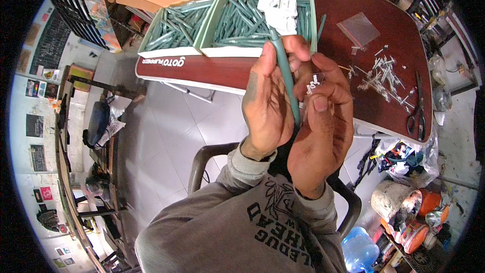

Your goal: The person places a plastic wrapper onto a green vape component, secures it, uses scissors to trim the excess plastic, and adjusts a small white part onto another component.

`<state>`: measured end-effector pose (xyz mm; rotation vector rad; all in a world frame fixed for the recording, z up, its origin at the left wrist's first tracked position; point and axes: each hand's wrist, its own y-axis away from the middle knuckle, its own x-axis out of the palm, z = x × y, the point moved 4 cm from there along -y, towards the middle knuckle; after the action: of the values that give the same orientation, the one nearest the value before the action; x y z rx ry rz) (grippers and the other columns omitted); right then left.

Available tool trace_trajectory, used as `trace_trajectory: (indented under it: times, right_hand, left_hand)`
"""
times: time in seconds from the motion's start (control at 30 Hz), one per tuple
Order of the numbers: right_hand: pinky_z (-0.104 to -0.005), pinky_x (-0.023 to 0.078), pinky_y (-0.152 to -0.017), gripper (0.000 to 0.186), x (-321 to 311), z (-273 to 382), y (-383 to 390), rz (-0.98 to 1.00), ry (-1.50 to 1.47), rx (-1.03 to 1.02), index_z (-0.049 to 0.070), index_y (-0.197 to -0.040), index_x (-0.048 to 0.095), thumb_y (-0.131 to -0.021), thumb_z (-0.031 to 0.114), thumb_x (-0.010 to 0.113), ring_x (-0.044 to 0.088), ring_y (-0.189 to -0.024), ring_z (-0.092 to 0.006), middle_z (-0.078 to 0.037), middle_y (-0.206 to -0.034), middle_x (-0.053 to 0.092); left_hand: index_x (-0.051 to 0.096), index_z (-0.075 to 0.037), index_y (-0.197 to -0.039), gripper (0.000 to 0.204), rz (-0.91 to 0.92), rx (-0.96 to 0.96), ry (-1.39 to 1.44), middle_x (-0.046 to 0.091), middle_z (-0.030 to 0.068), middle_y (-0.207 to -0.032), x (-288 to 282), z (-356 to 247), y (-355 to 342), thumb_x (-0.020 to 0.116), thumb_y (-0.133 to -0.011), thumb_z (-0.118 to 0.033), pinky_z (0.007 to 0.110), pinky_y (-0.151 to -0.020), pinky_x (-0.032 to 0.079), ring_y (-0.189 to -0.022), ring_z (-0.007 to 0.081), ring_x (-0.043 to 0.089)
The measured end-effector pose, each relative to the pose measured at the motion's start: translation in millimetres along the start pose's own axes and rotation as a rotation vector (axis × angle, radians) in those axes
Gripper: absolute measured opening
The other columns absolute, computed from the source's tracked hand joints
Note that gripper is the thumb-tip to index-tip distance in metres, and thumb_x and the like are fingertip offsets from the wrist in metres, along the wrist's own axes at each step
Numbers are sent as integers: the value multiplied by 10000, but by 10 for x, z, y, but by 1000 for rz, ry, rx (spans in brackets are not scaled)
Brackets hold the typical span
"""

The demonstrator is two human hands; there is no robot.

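My left hand [265, 108] is closed on a slim dark green pen [286, 73], which slants across the palm with its tapered tip up by the thumb. Close beside it, my right hand [321, 141] pinches a small clear sticker [313, 86] with white lettering against the pen's side. Whether the sticker touches the pen I cannot tell. Beyond the hands stand two open cardboard boxes, a left box [174, 53] and a right box [252, 51], both full of similar green pens. Crumpled white paper slips [280, 14] lie on the right box's pens.
The boxes stand on a dark red table [222, 73]. To their right lie a lone green pen [321, 26], a clear plastic bag [358, 28], a scatter of thin white scraps [386, 73] and black-handled scissors [416, 121]. Buckets [396, 199] and a blue water jug [358, 250] stand at lower right.
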<state>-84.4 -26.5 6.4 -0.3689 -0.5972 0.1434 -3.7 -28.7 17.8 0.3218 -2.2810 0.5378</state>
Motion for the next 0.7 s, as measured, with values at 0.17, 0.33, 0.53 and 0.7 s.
trace_trajectory:
  times: [0.17,0.33,0.53,0.7]
  right_hand:
    - [-399,364,-1058,186,-15,-1,69,28,-42,-21,-42,-1024,564,-945,120,516,504,-1209,-271,-246,-1351,492]
    - [-385,368,-1051,183,-34,-56,49,-55,175,-37,-43,-952,608,-926,132,560,521,-1199,-250,-226,-1346,509]
    - [-342,386,-1014,155,-13,-76,62,-55,195,38,-43,-982,643,-912,92,615,553,-1149,-215,-182,-1281,568]
    - [-348,381,-1018,149,18,-120,38,-2,188,51,-50,-961,644,-915,89,616,552,-1144,-217,-190,-1266,572]
  left_hand:
    - [519,-49,-1061,412,-50,-14,142,414,-4,-886,-52,86,20,291,-1048,-392,258,-707,317,-760,105,352]
    - [513,0,-1266,483,-90,233,-117,522,73,-1093,-10,93,93,302,-1036,-369,275,-804,384,-899,137,460]
    - [485,43,-1314,578,84,110,122,550,130,-1217,-76,76,82,243,-1025,-396,308,-915,439,-1057,190,534]
    - [489,65,-1307,696,-84,14,326,560,128,-1070,-25,56,71,177,-1004,-479,290,-809,472,-893,195,564]
